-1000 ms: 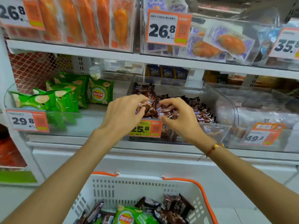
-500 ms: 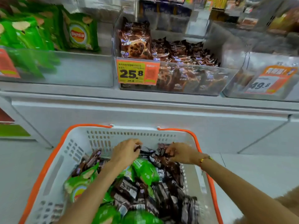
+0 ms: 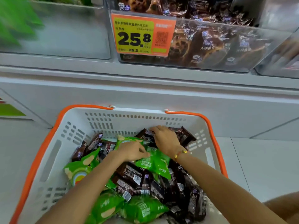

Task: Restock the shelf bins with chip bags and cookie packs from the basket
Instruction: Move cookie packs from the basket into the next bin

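A white basket (image 3: 53,152) with orange handles sits low in front of me, full of green chip bags and brown cookie packs. My left hand (image 3: 131,151) has its fingers curled on a green chip bag (image 3: 154,162) in the middle of the pile. My right hand (image 3: 165,139) lies over brown cookie packs (image 3: 184,135) at the basket's far side, fingers curled on them. Above, the clear cookie bin (image 3: 226,46) with the 25.8 price tag (image 3: 142,35) holds brown packs. The chip bin (image 3: 64,29) is to its left.
The white shelf front (image 3: 145,88) runs across just beyond the basket. Another clear bin (image 3: 284,59) sits at the right edge. Pale floor tiles (image 3: 258,159) lie to the right of the basket.
Both hands left the cookie bin and dropped into the basket. The view tilted down and closer; now the left hand has shifted onto a green chip bag.
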The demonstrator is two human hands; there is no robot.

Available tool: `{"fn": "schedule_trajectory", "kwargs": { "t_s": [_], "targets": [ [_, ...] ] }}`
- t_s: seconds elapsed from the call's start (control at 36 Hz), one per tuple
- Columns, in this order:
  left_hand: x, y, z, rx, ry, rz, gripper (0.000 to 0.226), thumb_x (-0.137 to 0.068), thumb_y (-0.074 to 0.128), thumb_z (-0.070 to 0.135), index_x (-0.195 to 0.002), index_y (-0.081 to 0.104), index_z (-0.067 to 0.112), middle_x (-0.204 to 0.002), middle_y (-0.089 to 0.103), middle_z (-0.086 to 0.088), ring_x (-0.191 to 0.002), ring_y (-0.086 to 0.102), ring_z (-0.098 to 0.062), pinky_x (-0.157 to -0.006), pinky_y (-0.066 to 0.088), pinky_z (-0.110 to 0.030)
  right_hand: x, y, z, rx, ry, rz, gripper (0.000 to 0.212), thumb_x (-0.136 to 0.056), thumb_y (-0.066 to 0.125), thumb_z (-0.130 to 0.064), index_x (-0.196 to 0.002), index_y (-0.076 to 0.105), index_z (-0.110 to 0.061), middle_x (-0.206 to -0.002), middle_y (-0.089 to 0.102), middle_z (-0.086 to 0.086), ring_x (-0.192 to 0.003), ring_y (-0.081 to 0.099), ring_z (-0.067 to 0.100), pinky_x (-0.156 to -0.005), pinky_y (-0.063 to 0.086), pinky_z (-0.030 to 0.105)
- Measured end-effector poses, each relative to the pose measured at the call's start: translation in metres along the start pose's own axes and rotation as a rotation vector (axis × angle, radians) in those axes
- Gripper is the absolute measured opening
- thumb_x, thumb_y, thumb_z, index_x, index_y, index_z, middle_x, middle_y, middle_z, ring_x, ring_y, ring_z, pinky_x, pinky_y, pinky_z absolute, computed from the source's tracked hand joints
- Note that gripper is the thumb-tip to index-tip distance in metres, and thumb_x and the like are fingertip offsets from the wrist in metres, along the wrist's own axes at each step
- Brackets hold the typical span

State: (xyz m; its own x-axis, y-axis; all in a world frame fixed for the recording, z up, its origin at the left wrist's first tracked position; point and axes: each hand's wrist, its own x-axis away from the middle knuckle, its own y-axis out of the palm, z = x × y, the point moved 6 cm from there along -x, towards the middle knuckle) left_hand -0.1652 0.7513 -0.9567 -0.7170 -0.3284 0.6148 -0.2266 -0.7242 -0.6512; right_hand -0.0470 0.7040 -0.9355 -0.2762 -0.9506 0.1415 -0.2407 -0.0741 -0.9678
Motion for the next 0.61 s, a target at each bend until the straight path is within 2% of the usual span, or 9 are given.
{"fn": "schedule_trajectory", "kwargs": {
  "t_s": [0.03, 0.06, 0.11, 0.17, 0.22, 0.28, 0.42, 0.5, 0.61],
  "targets": [
    [-0.002, -0.006, -0.003, 0.036, -0.023, 0.088, 0.040, -0.095, 0.048, 0.051, -0.106, 0.071, 0.021, -0.068, 0.061, 0.005, -0.060, 0.053, -0.010, -0.064, 0.045, -0.024, -0.003, 0.004, -0.002, 0.034, -0.003, -0.024, 0.041, -0.093, 0.047, -0.007, -0.133, 0.047, -0.016, -0.127, 0.057, 0.007, -0.116, 0.053, 0.027, -0.091, 0.047, 0.040],
    [-0.003, -0.015, -0.007, 0.065, -0.048, 0.215, 0.036, -0.097, 0.048, 0.046, -0.107, 0.070, 0.020, -0.072, 0.064, 0.004, -0.056, 0.052, -0.009, -0.060, 0.044, -0.024, -0.004, 0.009, -0.004, 0.062, -0.004, -0.041, 0.041, -0.092, 0.048, -0.006, -0.132, 0.047, -0.015, -0.127, 0.057, 0.008, -0.116, 0.054, 0.028, -0.091, 0.049, 0.041],
    [-0.005, -0.029, -0.017, 0.140, -0.105, 0.453, 0.023, -0.098, 0.052, 0.031, -0.112, 0.067, 0.020, -0.101, 0.070, 0.005, -0.076, 0.063, -0.010, -0.070, 0.050, -0.023, -0.006, 0.016, -0.006, 0.068, 0.015, -0.054, 0.039, -0.092, 0.050, -0.007, -0.130, 0.047, -0.013, -0.127, 0.057, 0.008, -0.115, 0.054, 0.028, -0.088, 0.051, 0.040],
    [-0.009, -0.034, -0.023, 0.202, -0.126, 0.549, 0.024, -0.096, 0.056, 0.023, -0.119, 0.062, 0.019, -0.118, 0.066, 0.003, -0.101, 0.063, -0.014, -0.085, 0.052, -0.029, -0.007, 0.022, -0.007, 0.033, 0.050, -0.049, 0.037, -0.092, 0.052, -0.009, -0.129, 0.048, -0.013, -0.126, 0.056, 0.006, -0.112, 0.056, 0.028, -0.084, 0.051, 0.038],
    [-0.015, -0.031, -0.020, 0.171, -0.132, 0.507, 0.033, -0.093, 0.061, 0.023, -0.126, 0.058, 0.021, -0.125, 0.061, 0.005, -0.111, 0.059, -0.016, -0.093, 0.049, -0.031, -0.006, 0.025, -0.007, 0.011, 0.083, -0.043, 0.034, -0.092, 0.054, -0.010, -0.126, 0.050, -0.013, -0.124, 0.056, 0.005, -0.107, 0.059, 0.027, -0.081, 0.051, 0.038],
    [-0.021, -0.027, -0.015, 0.109, -0.148, 0.461, 0.034, -0.090, 0.065, 0.029, -0.124, 0.060, 0.027, -0.123, 0.063, 0.006, -0.112, 0.059, -0.016, -0.095, 0.048, -0.036, -0.006, 0.027, -0.005, -0.016, 0.115, -0.033, 0.027, -0.092, 0.054, -0.012, -0.119, 0.056, -0.014, -0.120, 0.059, 0.004, -0.104, 0.061, 0.026, -0.080, 0.050, 0.038],
    [-0.021, -0.025, -0.004, 0.061, -0.136, 0.470, 0.021, -0.091, 0.063, 0.033, -0.111, 0.067, 0.030, -0.113, 0.068, 0.011, -0.103, 0.062, -0.010, -0.086, 0.048, -0.026, -0.004, 0.021, 0.004, -0.093, 0.157, -0.018, 0.014, -0.092, 0.058, -0.023, -0.100, 0.067, -0.017, -0.109, 0.063, 0.001, -0.097, 0.062, 0.024, -0.078, 0.048, 0.034],
    [-0.012, -0.035, 0.003, 0.091, -0.090, 0.467, 0.018, -0.090, 0.064, 0.033, -0.107, 0.070, 0.029, -0.109, 0.070, 0.011, -0.101, 0.064, -0.010, -0.086, 0.048, -0.027, -0.004, 0.009, 0.013, -0.179, 0.128, -0.011, 0.010, -0.089, 0.063, -0.026, -0.096, 0.068, -0.021, -0.106, 0.063, -0.003, -0.096, 0.060, 0.018, -0.077, 0.045, 0.028],
    [0.009, -0.056, 0.007, 0.151, -0.038, 0.456, 0.021, -0.089, 0.066, 0.035, -0.106, 0.073, 0.025, -0.104, 0.073, 0.008, -0.098, 0.066, -0.011, -0.087, 0.050, -0.027, -0.006, -0.010, 0.018, -0.431, 0.115, -0.158, 0.009, -0.086, 0.069, -0.021, -0.095, 0.070, -0.019, -0.093, 0.068, -0.002, -0.085, 0.060, 0.014, -0.079, 0.051, 0.031]
  ]
}}
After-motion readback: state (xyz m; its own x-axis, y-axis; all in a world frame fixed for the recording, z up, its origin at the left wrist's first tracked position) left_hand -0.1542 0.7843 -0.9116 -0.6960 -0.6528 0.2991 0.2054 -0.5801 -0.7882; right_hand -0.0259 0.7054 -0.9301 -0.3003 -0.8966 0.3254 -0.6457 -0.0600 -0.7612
